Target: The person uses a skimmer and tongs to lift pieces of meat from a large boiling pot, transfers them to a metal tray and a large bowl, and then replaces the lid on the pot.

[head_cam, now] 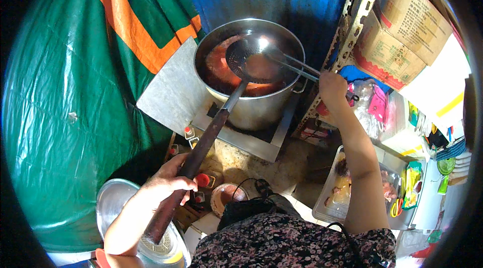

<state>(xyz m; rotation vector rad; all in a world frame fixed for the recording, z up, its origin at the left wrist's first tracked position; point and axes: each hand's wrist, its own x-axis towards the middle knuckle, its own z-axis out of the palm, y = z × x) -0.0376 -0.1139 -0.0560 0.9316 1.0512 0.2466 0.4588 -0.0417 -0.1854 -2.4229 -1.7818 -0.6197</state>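
My left hand [175,179] is closed round the dark wooden handle of a metal strainer ladle [239,58], whose round bowl is over a large steel stockpot [247,111]. Reddish liquid [217,60] shows in the pot around the bowl. My right hand [333,85] grips the near end of metal tongs [302,67], at the pot's right side. The tongs' far end reaches into the strainer's bowl; glare makes it hard to tell whether anything is between the tips. The pot stands on a metal stove [251,147].
A green tarpaulin [56,117] hangs at left. To the right are a perforated metal upright [356,26], cardboard boxes [415,19] and a clear tray with food [330,207]. Red-capped bottles [203,180], a bowl [226,194] and a large steel lid or basin [113,196] lie below.
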